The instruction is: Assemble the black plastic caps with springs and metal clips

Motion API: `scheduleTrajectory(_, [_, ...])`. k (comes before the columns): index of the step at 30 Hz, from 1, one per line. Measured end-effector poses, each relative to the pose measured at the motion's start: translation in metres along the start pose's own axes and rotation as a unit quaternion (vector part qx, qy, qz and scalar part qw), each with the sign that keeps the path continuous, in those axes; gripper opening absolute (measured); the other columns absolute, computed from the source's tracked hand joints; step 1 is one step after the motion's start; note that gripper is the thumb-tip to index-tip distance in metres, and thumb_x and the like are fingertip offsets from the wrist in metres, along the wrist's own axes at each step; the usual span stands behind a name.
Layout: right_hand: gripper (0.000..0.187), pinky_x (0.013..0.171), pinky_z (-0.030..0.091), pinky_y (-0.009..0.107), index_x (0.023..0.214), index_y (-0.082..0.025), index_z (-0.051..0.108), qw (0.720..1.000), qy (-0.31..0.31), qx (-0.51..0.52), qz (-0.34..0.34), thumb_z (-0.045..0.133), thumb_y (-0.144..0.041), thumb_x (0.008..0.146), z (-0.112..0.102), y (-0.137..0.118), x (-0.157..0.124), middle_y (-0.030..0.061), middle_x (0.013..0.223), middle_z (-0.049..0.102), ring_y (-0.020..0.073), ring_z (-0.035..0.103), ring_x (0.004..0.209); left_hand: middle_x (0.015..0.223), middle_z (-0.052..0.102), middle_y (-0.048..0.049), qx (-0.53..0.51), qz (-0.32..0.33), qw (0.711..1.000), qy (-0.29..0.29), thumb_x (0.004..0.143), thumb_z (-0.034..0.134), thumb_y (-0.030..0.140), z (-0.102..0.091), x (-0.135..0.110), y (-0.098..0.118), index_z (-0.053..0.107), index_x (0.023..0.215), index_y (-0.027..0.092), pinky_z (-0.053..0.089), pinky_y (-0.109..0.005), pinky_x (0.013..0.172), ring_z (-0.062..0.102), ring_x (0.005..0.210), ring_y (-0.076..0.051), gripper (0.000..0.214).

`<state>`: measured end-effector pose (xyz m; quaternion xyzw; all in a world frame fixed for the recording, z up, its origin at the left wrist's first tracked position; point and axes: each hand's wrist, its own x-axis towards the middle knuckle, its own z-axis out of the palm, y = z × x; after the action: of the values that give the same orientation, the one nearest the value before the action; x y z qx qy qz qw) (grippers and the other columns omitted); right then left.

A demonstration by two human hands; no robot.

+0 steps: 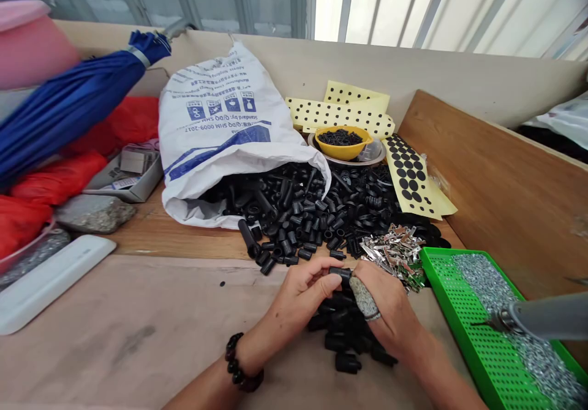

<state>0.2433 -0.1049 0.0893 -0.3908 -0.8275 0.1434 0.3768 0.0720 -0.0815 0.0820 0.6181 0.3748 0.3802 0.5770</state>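
My left hand (303,293) and my right hand (390,309) meet over a small heap of black plastic caps (342,336) near the table's front. Both pinch one small black plastic tube (340,272) between their fingertips. My right thumb wears a grey speckled finger cot (365,299). A dark bead bracelet (239,364) circles my left wrist. Behind my hands lies a big pile of black tubes (312,208) spilling from a white woven sack (225,134). A cluster of small metal clips (395,250) sits just right of my hands.
A green perforated tray (478,342) holds small silver screws, with a grey power tool (537,318) above it. A yellow bowl (343,143) of black bits and yellow sticker sheets (340,113) lie at the back. A blue umbrella (78,100), red bags and a white bar (50,278) are left.
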Motion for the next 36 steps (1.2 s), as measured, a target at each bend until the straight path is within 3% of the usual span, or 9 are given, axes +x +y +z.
scheduleTrajectory(4, [0.021,0.062,0.039,0.033,0.079,-0.019,0.048,0.999,-0.002,-0.035,-0.015,0.030,-0.014,0.089,0.002,0.002,-0.002,0.0071,0.074,0.055,0.0197,0.049,0.070,0.065,0.060,-0.0003,-0.041,-0.031,0.998,0.021,0.082,0.053,0.031,0.001,-0.001,0.006,0.067,0.095,0.015,0.044,-0.019,0.056,0.053,0.059,-0.011,0.025])
scheduleTrajectory(8, [0.021,0.060,0.038,0.030,0.079,-0.020,0.048,0.999,-0.020,0.025,0.022,0.029,-0.018,0.090,0.002,0.000,-0.002,0.0048,0.072,0.054,0.0179,0.049,0.067,0.066,0.061,-0.0009,-0.043,-0.035,0.998,0.034,0.079,0.056,0.031,0.004,0.000,0.009,0.067,0.092,0.013,0.044,-0.020,0.056,0.053,0.059,-0.011,0.024])
scheduleTrajectory(15, [0.025,0.053,0.031,0.025,0.068,-0.021,0.039,0.969,-0.033,0.181,0.162,0.032,-0.027,0.091,0.004,-0.004,-0.007,-0.0021,0.062,0.044,0.0131,0.041,0.057,0.077,0.067,-0.0020,0.107,0.071,0.991,0.024,0.084,0.051,0.026,0.000,-0.002,0.010,0.066,0.095,0.017,0.045,-0.023,0.065,0.057,0.068,-0.014,0.021])
scheduleTrajectory(18, [0.026,0.052,0.029,0.025,0.066,-0.021,0.036,0.962,-0.033,0.200,0.184,0.033,-0.027,0.090,0.005,-0.005,-0.008,-0.0027,0.060,0.041,0.0126,0.039,0.056,0.083,0.069,-0.0025,0.156,0.118,0.981,0.018,0.086,0.050,0.023,-0.002,-0.003,0.012,0.066,0.095,0.018,0.044,-0.023,0.071,0.059,0.073,-0.015,0.019])
scheduleTrajectory(21, [0.021,0.053,0.030,0.025,0.069,-0.021,0.037,0.977,-0.033,0.155,0.144,0.033,-0.023,0.089,0.003,-0.005,-0.007,-0.0022,0.062,0.042,0.0131,0.041,0.058,0.082,0.068,-0.0024,0.158,0.113,0.981,0.008,0.086,0.050,0.024,-0.003,-0.003,0.012,0.066,0.095,0.017,0.044,-0.023,0.069,0.058,0.071,-0.014,0.019])
scheduleTrajectory(25, [0.017,0.056,0.034,0.027,0.076,-0.020,0.043,0.997,-0.037,0.047,0.049,0.031,-0.018,0.087,0.002,-0.002,-0.006,0.0022,0.068,0.050,0.0160,0.046,0.063,0.069,0.063,-0.0007,0.080,0.032,0.996,-0.007,0.084,0.050,0.027,-0.003,-0.002,0.010,0.066,0.094,0.016,0.042,-0.021,0.057,0.054,0.060,-0.012,0.023])
scheduleTrajectory(29, [0.017,0.056,0.035,0.029,0.078,-0.019,0.046,0.997,-0.025,-0.068,-0.039,0.030,-0.014,0.085,0.002,0.002,-0.005,0.0053,0.068,0.053,0.0182,0.046,0.063,0.064,0.059,0.0000,0.007,-0.029,1.000,-0.010,0.080,0.053,0.031,-0.002,-0.001,0.010,0.066,0.091,0.014,0.042,-0.020,0.054,0.052,0.057,-0.011,0.024])
scheduleTrajectory(36, [0.018,0.057,0.036,0.032,0.074,-0.018,0.047,0.988,-0.035,-0.133,-0.069,0.032,-0.015,0.083,0.005,0.005,-0.007,0.0072,0.068,0.052,0.0201,0.045,0.064,0.057,0.058,0.0002,-0.076,-0.107,0.991,0.002,0.076,0.058,0.037,0.002,-0.001,0.006,0.066,0.087,0.011,0.034,-0.017,0.045,0.047,0.047,-0.007,0.030])
